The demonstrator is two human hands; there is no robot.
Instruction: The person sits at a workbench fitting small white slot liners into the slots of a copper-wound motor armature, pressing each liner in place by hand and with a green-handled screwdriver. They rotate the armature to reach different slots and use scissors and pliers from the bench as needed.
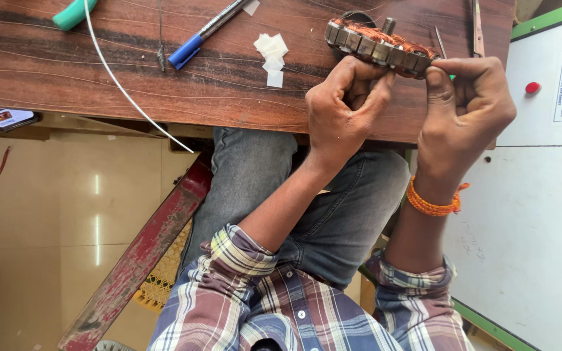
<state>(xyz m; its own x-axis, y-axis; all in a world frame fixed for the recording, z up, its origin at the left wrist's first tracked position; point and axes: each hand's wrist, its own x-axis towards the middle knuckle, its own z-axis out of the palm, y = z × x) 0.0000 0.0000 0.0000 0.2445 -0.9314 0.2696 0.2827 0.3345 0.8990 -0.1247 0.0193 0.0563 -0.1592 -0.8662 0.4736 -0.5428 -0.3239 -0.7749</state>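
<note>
A round motor stator (378, 44) with copper windings and a metal laminated rim lies tilted on the dark wooden table (66, 71). My left hand (345, 107) is curled at its near rim, thumb and fingers pinched against the rim. My right hand (466, 107), with an orange thread band at the wrist, is closed at the stator's right edge, fingertips pressed on the windings there. Both hands grip the stator between them.
On the table lie a blue pen (203, 32), several small white paper pieces (271, 55), a white wire (125, 91), a teal handle (73, 13) and thin metal tools (476, 26). A white machine panel (541, 195) with a red button (533, 87) stands at the right.
</note>
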